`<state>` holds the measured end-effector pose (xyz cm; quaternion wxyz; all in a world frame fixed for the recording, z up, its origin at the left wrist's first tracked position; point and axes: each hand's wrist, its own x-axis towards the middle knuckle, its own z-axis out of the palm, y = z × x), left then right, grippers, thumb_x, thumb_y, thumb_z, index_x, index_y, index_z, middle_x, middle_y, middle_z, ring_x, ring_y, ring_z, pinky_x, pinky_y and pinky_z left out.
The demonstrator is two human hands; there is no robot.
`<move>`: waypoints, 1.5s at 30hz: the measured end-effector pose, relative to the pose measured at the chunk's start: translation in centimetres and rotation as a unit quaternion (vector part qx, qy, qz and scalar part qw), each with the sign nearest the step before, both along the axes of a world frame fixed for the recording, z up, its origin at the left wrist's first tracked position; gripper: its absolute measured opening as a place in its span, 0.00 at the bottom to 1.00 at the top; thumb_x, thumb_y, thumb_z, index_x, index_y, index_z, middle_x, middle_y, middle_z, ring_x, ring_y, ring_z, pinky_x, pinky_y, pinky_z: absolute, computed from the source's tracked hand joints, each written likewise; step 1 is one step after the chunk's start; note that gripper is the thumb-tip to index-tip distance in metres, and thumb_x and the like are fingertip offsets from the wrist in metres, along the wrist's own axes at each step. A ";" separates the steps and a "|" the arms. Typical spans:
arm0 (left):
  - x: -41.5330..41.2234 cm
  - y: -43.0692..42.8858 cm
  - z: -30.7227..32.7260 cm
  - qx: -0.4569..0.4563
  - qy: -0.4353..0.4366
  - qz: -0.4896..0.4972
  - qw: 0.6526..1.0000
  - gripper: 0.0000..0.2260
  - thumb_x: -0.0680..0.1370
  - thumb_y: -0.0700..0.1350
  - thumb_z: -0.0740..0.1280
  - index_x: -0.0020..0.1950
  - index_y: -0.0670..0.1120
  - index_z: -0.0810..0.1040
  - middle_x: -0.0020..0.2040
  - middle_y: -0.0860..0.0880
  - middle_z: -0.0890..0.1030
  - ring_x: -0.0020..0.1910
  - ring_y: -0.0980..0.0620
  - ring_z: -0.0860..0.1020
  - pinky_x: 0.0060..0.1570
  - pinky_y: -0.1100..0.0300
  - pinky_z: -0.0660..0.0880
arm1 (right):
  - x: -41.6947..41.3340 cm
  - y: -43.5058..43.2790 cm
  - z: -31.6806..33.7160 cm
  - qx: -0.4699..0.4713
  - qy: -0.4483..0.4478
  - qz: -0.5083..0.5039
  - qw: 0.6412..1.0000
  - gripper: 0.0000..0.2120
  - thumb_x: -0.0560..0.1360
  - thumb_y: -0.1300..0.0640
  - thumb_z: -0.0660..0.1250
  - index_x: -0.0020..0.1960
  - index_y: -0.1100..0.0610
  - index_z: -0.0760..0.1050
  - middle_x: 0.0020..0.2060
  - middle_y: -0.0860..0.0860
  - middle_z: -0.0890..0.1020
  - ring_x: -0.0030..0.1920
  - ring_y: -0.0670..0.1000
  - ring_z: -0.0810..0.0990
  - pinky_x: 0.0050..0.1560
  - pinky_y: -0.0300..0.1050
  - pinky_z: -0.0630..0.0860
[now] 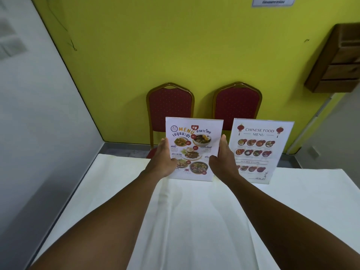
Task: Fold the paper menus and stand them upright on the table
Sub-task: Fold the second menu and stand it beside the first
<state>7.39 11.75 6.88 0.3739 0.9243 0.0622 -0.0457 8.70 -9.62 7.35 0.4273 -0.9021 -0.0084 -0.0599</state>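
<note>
A Thai food menu (194, 137) with dish photos stands upright near the far edge of the white-clothed table (185, 221). My left hand (165, 158) grips its left edge and my right hand (222, 156) grips its right edge, thumbs on the front. Its lower edge touches the cloth. Just to its right a Chinese food menu (261, 147) stands upright by itself, its lower left corner hidden behind my right hand.
Two red padded chairs with gold frames, one (170, 108) on the left and one (237, 106) on the right, stand behind the table against a yellow-green wall. A wooden wall box (337, 61) hangs at the upper right. A white wall runs along the left.
</note>
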 end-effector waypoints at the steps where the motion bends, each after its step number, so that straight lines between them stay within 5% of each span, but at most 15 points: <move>1: -0.1 -0.1 0.1 0.018 0.004 -0.003 1.000 0.38 0.72 0.48 0.64 0.80 0.55 0.53 0.81 0.50 0.60 0.77 0.45 0.64 0.66 0.39 0.73 | 0.4 -0.2 -0.5 -0.014 -0.003 0.005 1.000 0.29 0.74 0.59 0.65 0.73 0.49 0.60 0.66 0.54 0.73 0.69 0.58 0.74 0.57 0.62 0.80; 8: 0.2 -0.9 0.1 0.077 0.026 0.003 0.997 0.40 0.77 0.46 0.68 0.82 0.47 0.47 0.83 0.47 0.51 0.81 0.42 0.56 0.71 0.39 0.66 | 1.3 -1.5 -1.3 -0.041 0.003 0.040 0.998 0.33 0.73 0.56 0.67 0.74 0.54 0.58 0.69 0.59 0.69 0.71 0.65 0.70 0.58 0.69 0.77; 15: 3.3 -0.9 -0.5 0.045 0.038 0.060 0.996 0.41 0.69 0.52 0.67 0.80 0.52 0.53 0.79 0.46 0.62 0.77 0.43 0.64 0.68 0.40 0.70 | 1.8 -2.1 -0.6 0.003 0.078 0.065 0.995 0.29 0.76 0.64 0.67 0.73 0.57 0.59 0.64 0.54 0.78 0.63 0.62 0.78 0.50 0.54 0.82; 20: 3.8 -1.6 -1.4 -0.010 0.063 0.081 0.995 0.46 0.75 0.43 0.70 0.83 0.46 0.41 0.79 0.44 0.62 0.76 0.42 0.65 0.67 0.44 0.72 | 1.8 -1.4 -1.2 0.021 0.096 0.052 0.994 0.30 0.77 0.65 0.65 0.75 0.61 0.56 0.65 0.55 0.77 0.64 0.61 0.78 0.47 0.47 0.81; 22: 4.1 -1.8 -1.8 -0.038 0.064 0.090 0.993 0.42 0.75 0.39 0.71 0.81 0.45 0.48 0.75 0.44 0.70 0.72 0.43 0.71 0.58 0.51 0.76 | 1.8 -0.8 -1.5 0.049 0.096 0.041 0.993 0.30 0.78 0.66 0.65 0.75 0.59 0.56 0.66 0.55 0.76 0.65 0.60 0.78 0.47 0.44 0.82; 26: 4.1 -1.8 -1.5 -0.050 0.048 0.115 0.991 0.30 0.75 0.35 0.71 0.73 0.45 0.62 0.66 0.45 0.77 0.65 0.44 0.77 0.44 0.59 0.75 | 2.0 0.9 -2.1 0.100 0.096 -0.016 0.990 0.31 0.75 0.67 0.65 0.74 0.56 0.60 0.67 0.53 0.77 0.65 0.60 0.78 0.54 0.57 0.81; 28: 4.1 -1.1 -1.0 -0.038 0.026 0.131 0.990 0.26 0.75 0.35 0.69 0.71 0.44 0.65 0.64 0.45 0.79 0.62 0.44 0.79 0.39 0.61 0.75 | 2.0 2.0 -2.3 0.112 0.071 -0.043 0.990 0.26 0.74 0.66 0.65 0.70 0.55 0.64 0.65 0.52 0.79 0.63 0.58 0.79 0.53 0.55 0.82; 35: 3.1 5.4 1.4 -0.026 -0.038 0.162 0.986 0.22 0.74 0.36 0.67 0.67 0.45 0.69 0.61 0.47 0.81 0.59 0.43 0.80 0.45 0.56 0.74 | 1.8 8.3 -1.8 0.106 0.026 -0.032 0.994 0.22 0.71 0.64 0.60 0.64 0.54 0.69 0.60 0.51 0.83 0.55 0.55 0.84 0.44 0.51 0.85; 39: 1.7 10.9 1.8 -0.031 -0.041 0.185 0.981 0.22 0.74 0.36 0.67 0.67 0.46 0.70 0.61 0.47 0.82 0.59 0.43 0.80 0.48 0.53 0.78 | 1.6 13.4 -1.6 0.107 0.018 0.009 0.994 0.22 0.71 0.66 0.58 0.64 0.55 0.69 0.57 0.50 0.84 0.49 0.53 0.83 0.36 0.37 0.81; 45: -0.2 17.5 1.0 -0.032 -0.061 0.227 0.971 0.23 0.74 0.34 0.67 0.68 0.45 0.71 0.63 0.45 0.81 0.60 0.42 0.81 0.44 0.59 0.74 | 1.2 20.1 -2.3 0.121 0.015 0.051 0.991 0.27 0.70 0.65 0.58 0.68 0.52 0.68 0.57 0.48 0.84 0.50 0.51 0.83 0.41 0.48 0.84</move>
